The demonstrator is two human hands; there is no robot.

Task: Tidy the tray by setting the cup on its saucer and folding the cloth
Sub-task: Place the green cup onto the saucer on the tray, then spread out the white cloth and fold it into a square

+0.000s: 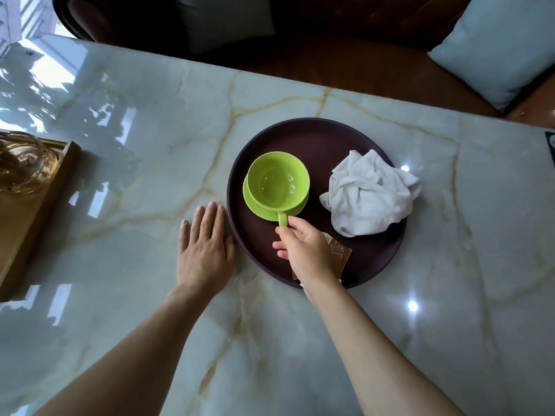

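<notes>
Green cup [277, 181]: upright on its saucer [260, 209], on the tray [318, 133]
Right hand [303, 247]: pinches the cup's handle
Left hand [205, 247]: flat on the table [150, 115], fingers straight
Cloth [371, 196]: crumpled, on the tray's right side

Glossy marble table [126, 121] beside brown leather sofa [345, 64]

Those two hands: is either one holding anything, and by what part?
The right hand pinches the green cup by its handle, the cup over its saucer. The left hand holds nothing; it lies flat on the table.
</notes>
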